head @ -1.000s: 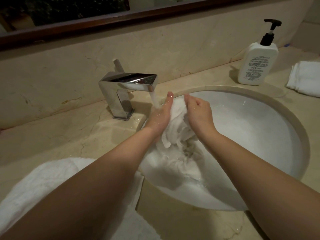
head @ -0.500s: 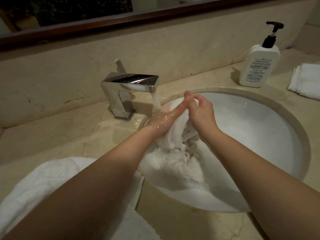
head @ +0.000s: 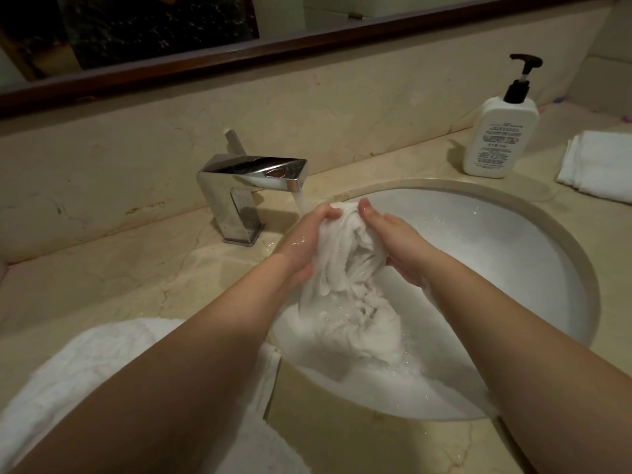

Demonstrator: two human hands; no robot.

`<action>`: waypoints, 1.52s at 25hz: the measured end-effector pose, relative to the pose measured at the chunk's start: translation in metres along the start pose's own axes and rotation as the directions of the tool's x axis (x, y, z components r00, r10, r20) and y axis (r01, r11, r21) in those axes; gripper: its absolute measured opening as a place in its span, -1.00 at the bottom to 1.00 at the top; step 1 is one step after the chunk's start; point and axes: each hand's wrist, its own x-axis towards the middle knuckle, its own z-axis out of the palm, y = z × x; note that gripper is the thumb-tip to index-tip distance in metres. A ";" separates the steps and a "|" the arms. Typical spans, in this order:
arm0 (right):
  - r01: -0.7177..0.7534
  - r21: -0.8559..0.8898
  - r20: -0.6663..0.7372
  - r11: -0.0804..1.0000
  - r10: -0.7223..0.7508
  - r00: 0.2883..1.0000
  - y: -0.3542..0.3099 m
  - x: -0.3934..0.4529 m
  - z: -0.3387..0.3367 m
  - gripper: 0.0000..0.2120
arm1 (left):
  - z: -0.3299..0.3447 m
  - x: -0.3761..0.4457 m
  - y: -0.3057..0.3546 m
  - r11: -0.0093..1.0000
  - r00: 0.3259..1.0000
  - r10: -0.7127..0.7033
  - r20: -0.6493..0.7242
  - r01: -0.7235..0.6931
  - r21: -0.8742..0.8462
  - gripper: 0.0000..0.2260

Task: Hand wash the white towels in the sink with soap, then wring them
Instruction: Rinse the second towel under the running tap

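While water runs from the chrome faucet (head: 253, 186), a beige marble desk (head: 102, 275) is seen spanning the view, with a round white sink (head: 496, 268) set into it. A large white towel (head: 68, 378) is draped over the desk's near edge at the left, partly hidden beneath the left forearm. A wet white towel (head: 345, 295) is held bunched up over the left part of the sink, its upper end raised just beside the water stream and its lower folds trailing down onto the basin. The upper end is gripped by the left hand (head: 304, 241), whose fingers are curled over the cloth's top. The towel's other side is pressed and clasped by the right hand (head: 400, 244), with its fingers curved round the folds and the thumb laid along the top. A white pump bottle (head: 499, 131) with a black pump is stood on the desk behind the sink at the right. A folded white towel (head: 602, 165) is laid near it at the frame's right edge.
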 end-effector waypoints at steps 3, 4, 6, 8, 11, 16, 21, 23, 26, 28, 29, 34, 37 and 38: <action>0.128 0.004 -0.146 0.992 -0.126 0.981 -0.003 0.004 0.004 -0.47 | 0.001 0.002 -0.002 0.982 0.998 0.051 -0.034 -0.044 0.184 -0.65; 0.166 -0.002 -0.183 0.986 -0.164 0.969 -0.005 0.006 0.008 -0.58 | 0.002 0.001 -0.002 0.973 0.997 0.082 -0.003 -0.079 0.217 -0.62; 0.163 0.092 -0.191 0.982 -0.143 0.971 -0.011 0.008 0.012 -0.56 | 0.000 0.001 -0.002 0.948 0.994 0.081 0.070 -0.098 0.302 -0.44; 0.076 0.185 -0.128 0.980 -0.053 0.990 -0.016 0.011 0.010 -0.37 | -0.001 0.000 -0.003 0.966 0.992 0.075 0.096 -0.097 0.240 -0.40; 0.072 0.057 -0.069 0.996 -0.068 0.995 -0.027 0.011 0.001 -0.38 | 0.002 -0.001 -0.003 0.999 0.998 0.034 -0.043 -0.034 0.002 -0.18; 0.230 -0.176 -0.056 0.957 -0.243 0.968 -0.075 0.033 0.006 -0.47 | 0.003 -0.014 0.004 0.941 0.980 -0.158 -0.119 0.113 -0.318 -0.38; 0.267 -0.250 0.109 0.931 -0.247 0.963 -0.116 0.061 0.034 -0.42 | 0.005 -0.013 0.008 0.865 0.946 -0.212 -0.246 0.064 -0.498 -0.48; 0.275 -0.268 0.162 0.923 -0.238 0.958 -0.129 0.069 0.045 -0.40 | 0.004 -0.005 0.001 0.832 0.938 -0.230 -0.258 0.053 -0.552 -0.32; 0.282 -0.217 0.252 0.935 -0.225 0.941 -0.143 0.077 0.056 -0.38 | 0.004 -0.002 -0.003 0.783 0.911 -0.278 -0.304 0.031 -0.621 -0.36; 0.272 -0.192 0.303 0.943 -0.207 0.930 -0.147 0.083 0.062 -0.36 | 0.006 -0.011 0.004 0.760 0.884 -0.315 -0.345 0.017 -0.650 -0.50; 0.264 -0.186 0.318 0.946 -0.196 0.928 -0.148 0.085 0.065 -0.36 | 0.007 -0.013 0.006 0.759 0.868 -0.332 -0.369 0.014 -0.651 -0.59; 0.254 -0.203 0.410 0.946 -0.154 0.899 -0.145 0.096 0.077 -0.37 | 0.010 -0.014 0.009 0.715 0.821 -0.388 -0.420 -0.020 -0.699 -0.68; 0.254 -0.181 0.398 0.950 -0.166 0.902 -0.139 0.098 0.078 -0.33 | 0.011 -0.012 0.009 0.682 0.800 -0.420 -0.429 -0.034 -0.730 -0.62; 0.241 -0.169 0.399 0.956 -0.157 0.903 -0.138 0.098 0.078 -0.31 | 0.011 -0.010 0.008 0.677 0.807 -0.414 -0.422 -0.038 -0.735 -0.58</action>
